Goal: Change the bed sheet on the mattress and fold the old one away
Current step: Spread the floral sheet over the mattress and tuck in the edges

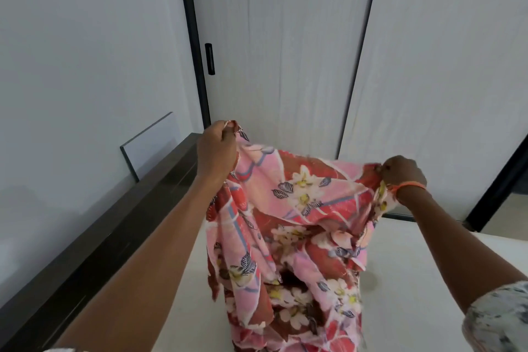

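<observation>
Sheet, pink and red with white and yellow flowers, grey-blue leaves and pale blue bands, hangs in the air in front of the person, stretched between both raised hands. Its upper edge sags slightly between them, and the rest falls in loose folds down toward the bottom of the view, in front of the pale mattress surface below. No label, tag or writing can be read anywhere on the cloth.

The left hand is clenched around one upper corner of the sheet, with a small bunch of fabric poking out above the knuckles. The right hand pinches the other upper corner, fingers curled over the gathered edge; a thin orange band circles its wrist. A patterned grey and white sleeve shows at the lower right.

Along the left runs a dark wooden bed frame rail, close to the white wall. A pale flat panel leans against that wall just behind the rail. Ahead stands a sliding door with a black frame and a slim black recessed handle on its left edge; a light curtain or blind covers its panes. Nothing here carries a brand or lettering that I can make out.
</observation>
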